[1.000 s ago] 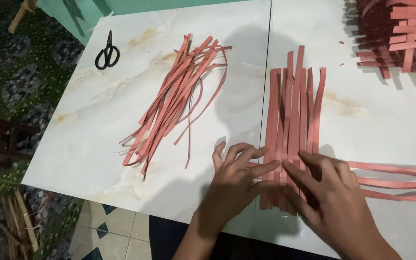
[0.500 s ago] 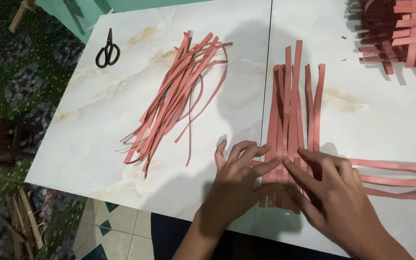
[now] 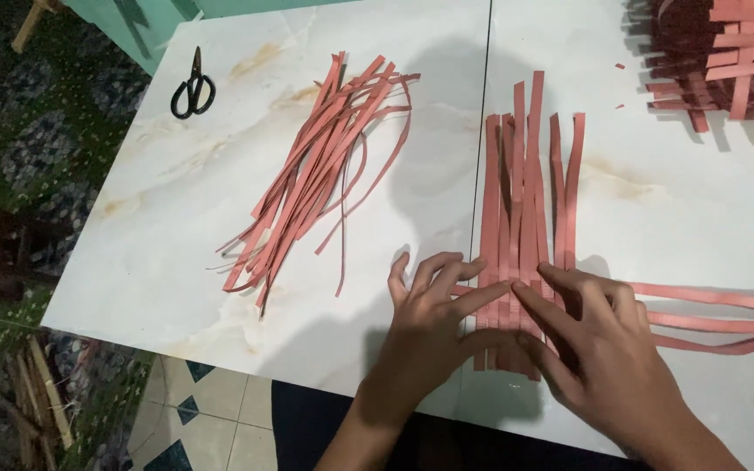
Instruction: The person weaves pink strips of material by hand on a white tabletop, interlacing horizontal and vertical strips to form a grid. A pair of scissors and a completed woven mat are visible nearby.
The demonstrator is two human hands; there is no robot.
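Observation:
Several red paper strips (image 3: 525,187) lie side by side, running away from me on the white marble table (image 3: 176,227). My left hand (image 3: 434,327) and my right hand (image 3: 599,349) press flat on the near ends of these strips, fingers spread, fingertips almost meeting in the middle. Other red strips (image 3: 717,314) run crosswise out to the right from under my right hand. Neither hand grips anything.
A loose pile of red strips (image 3: 316,170) lies left of centre. Black scissors (image 3: 192,87) rest at the far left of the table. A partly woven red strip piece (image 3: 726,52) sits at the far right corner. Patterned floor shows beyond the table's left edge.
Both hands have shifted only slightly on the strips' near ends. The view has drifted a little; the strips themselves lie as before.

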